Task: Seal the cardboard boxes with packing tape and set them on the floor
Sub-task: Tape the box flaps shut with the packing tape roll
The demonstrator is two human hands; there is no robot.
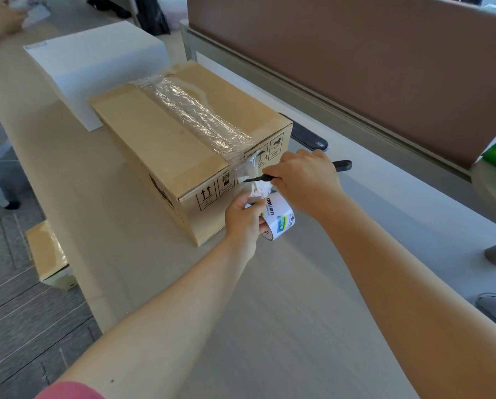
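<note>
A left hand (245, 218) is gripping a packing tape roll (278, 220) beside a cardboard box (166, 145) on the tabletop (269, 312). The right hand (304, 180) is pinching a black cutter (259, 177) against the clear tape strip (251, 171). Its blade is too small to make out.

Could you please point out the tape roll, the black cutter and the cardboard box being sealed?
tape roll (279, 218): head view, on its white printed wrapper.
black cutter (259, 178): head view, on the shaft beside the fingers.
cardboard box (143, 131): head view, on the bare top flap.

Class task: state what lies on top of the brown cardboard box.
Wrinkled clear tape runs along the cardboard box top. The seam beneath and the contents are hidden.
</note>
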